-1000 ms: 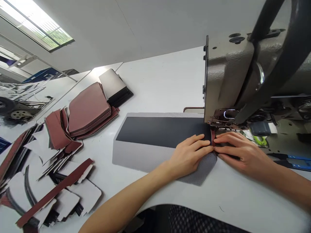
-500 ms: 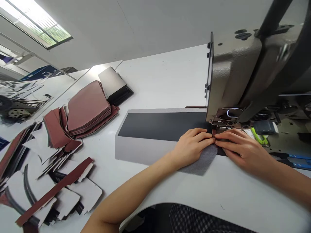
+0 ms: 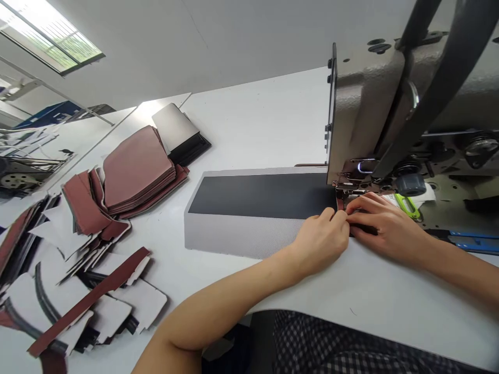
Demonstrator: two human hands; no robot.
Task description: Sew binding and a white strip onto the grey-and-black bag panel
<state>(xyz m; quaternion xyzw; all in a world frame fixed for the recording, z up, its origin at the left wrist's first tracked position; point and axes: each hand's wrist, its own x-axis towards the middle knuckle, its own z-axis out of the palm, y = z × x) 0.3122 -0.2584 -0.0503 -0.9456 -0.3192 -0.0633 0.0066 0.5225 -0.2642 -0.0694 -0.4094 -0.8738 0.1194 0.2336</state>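
A light-grey panel with a wide black band point(image 3: 257, 196), fabric or thin leather, lies flat on the white table with its right end at the presser foot point(image 3: 343, 189) of a sewing machine point(image 3: 362, 114). My left hand point(image 3: 323, 239) is closed on the panel's near right corner, fingers curled under and hiding that corner. Just right of the foot, my right hand point(image 3: 378, 223) has its fingers bent and pinched together, the tips meeting those of my left. What lies between the right fingertips is hidden.
Stacked maroon pieces point(image 3: 136, 171) and a grey-and-black stack point(image 3: 177, 130) sit at the left. Nearer are loose white and dark cut pieces with a long maroon strip point(image 3: 89, 301) across them. Beside the machine lie a bright green-handled tool point(image 3: 407, 206) and blue-handled tools point(image 3: 471, 241).
My left hand has gone from lying flat with fingers extended on the panel to curling round its near corner. The right fingers have bent more. The view has shifted slightly.
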